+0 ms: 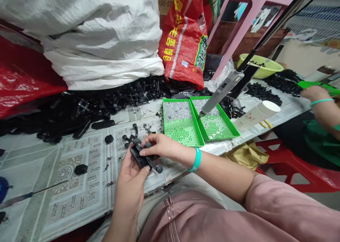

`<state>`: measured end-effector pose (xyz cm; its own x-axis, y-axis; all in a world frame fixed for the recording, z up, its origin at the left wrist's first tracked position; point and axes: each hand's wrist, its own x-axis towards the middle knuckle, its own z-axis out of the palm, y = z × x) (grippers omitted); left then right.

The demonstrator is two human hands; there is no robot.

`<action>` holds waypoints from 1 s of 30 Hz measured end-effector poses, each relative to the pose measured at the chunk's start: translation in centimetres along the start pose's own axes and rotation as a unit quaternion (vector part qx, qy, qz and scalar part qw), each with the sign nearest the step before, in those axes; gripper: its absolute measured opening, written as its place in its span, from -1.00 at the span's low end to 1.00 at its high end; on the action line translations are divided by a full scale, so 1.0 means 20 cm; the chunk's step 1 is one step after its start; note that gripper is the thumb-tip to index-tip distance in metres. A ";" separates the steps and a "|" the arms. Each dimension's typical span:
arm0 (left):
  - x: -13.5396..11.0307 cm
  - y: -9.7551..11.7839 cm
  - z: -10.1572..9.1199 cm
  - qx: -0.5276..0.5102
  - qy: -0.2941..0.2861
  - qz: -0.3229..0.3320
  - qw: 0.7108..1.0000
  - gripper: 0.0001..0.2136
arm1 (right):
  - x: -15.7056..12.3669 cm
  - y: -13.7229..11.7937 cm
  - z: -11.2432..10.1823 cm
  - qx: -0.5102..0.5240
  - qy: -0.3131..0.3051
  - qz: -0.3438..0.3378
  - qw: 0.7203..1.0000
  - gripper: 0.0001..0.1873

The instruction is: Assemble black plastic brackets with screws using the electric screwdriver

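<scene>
Over the near edge of the table, my left hand (132, 174) is closed around a black plastic holder with round-tipped arms (140, 157), gripping it from below and the left. My right hand (163, 146), wearing a teal wristband, pinches at the top of the same holder with thumb and fingertips. Whether a small part sits between those fingertips is hidden. More round-tipped black arms (135, 128) stick out just beyond my fingers. Right of my hands lie two green perforated trays (183, 143) with small silvery screws heaped at their far ends. A grey electric screwdriver (221, 93) hangs tip-down over the right tray.
Heaped black plastic parts (119, 97) line the back, below white sacks (106, 40) and a red bag (183, 40). A hand screwdriver (32, 194) lies left, near loose black pieces (81, 169). A white bottle (257, 114) and yellow bowl (260, 67) stand right, near a co-worker's arm (322, 104).
</scene>
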<state>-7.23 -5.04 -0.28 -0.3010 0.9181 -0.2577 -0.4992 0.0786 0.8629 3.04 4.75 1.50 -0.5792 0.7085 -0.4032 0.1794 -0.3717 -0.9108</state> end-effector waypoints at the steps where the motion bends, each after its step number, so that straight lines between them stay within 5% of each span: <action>1: 0.00 0.01 -0.01 0.002 0.002 -0.015 1.000 -0.34 | 0.00 0.00 0.00 -0.007 -0.004 -0.006 1.000 -0.74; 5: 0.00 0.06 -0.03 0.012 -0.011 -0.063 0.998 -0.33 | -0.01 -0.01 0.00 -0.009 0.003 -0.025 1.000 -0.73; 18: -0.01 0.02 0.02 0.016 0.010 0.025 1.000 -0.27 | -0.01 0.00 0.01 -0.024 0.001 -0.052 0.998 -0.71; 24: -0.01 0.06 0.01 -0.015 -0.016 -0.072 0.997 -0.41 | 0.00 0.00 -0.01 -0.036 0.012 -0.054 0.998 -0.70; 30: -0.01 0.08 0.00 -0.017 -0.017 -0.079 0.997 -0.42 | 0.01 0.00 -0.02 -0.054 0.016 -0.058 0.997 -0.66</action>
<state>-7.91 -5.12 1.08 -0.1897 0.9079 -0.3737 -0.5647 0.2104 0.7980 3.22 5.15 1.41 -0.5763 0.7620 -0.2953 0.1981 -0.2203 -0.9551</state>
